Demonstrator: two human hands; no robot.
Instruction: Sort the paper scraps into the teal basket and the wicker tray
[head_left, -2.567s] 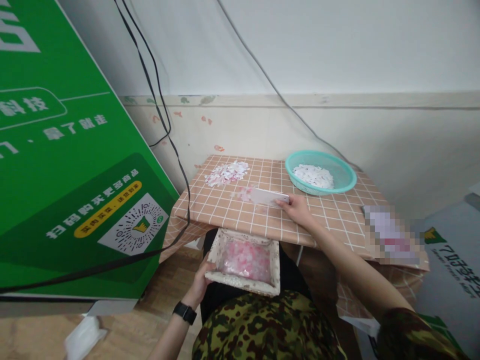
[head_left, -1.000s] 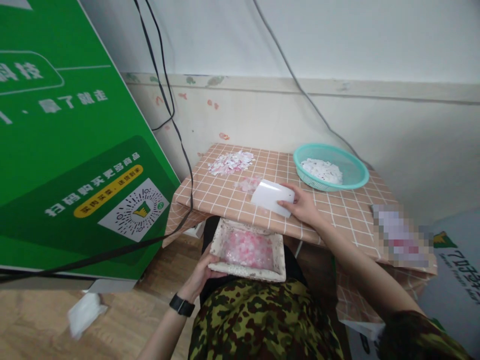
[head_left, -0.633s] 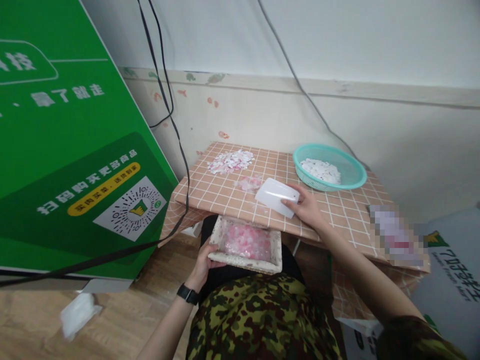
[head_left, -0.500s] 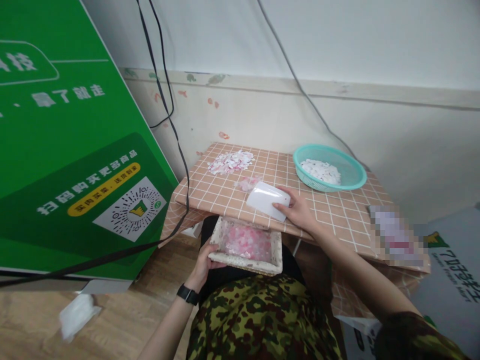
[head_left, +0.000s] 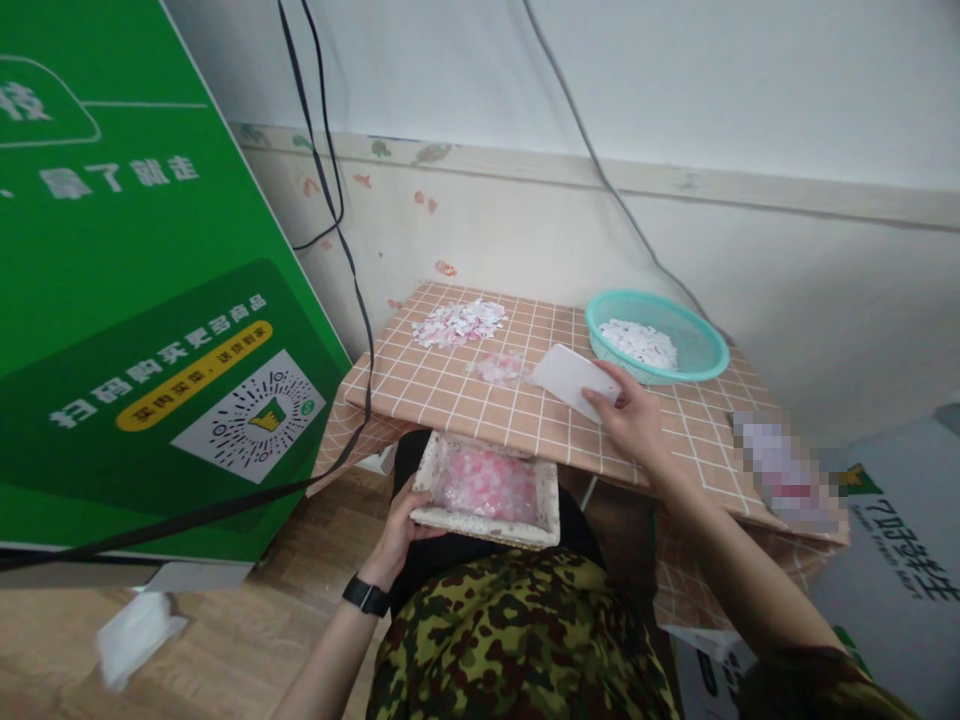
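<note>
My left hand [head_left: 406, 525] grips the left end of a pale rectangular basket [head_left: 553, 505], held below the table's front edge. Pink and white small pieces [head_left: 487, 480] lie inside it, looking glossy like plastic. Over the table, my right hand [head_left: 630, 408] pinches a thin white card [head_left: 568, 376] by its right end. A small scatter of pink and clear pieces [head_left: 499, 367] lies just left of the card. Farther back is a larger heap of white and pink pieces [head_left: 459, 323].
A turquoise colander [head_left: 701, 345] with white pieces stands at the back right of the checked tablecloth [head_left: 420, 385]. A blurred-out object [head_left: 784, 470] lies at the right edge. Left stands a green panel [head_left: 150, 300], with black cables [head_left: 341, 240] hanging before it.
My right hand has moved right and slightly back with the card, uncovering more of the small scatter. The basket stays in my left hand, nearly in place.
</note>
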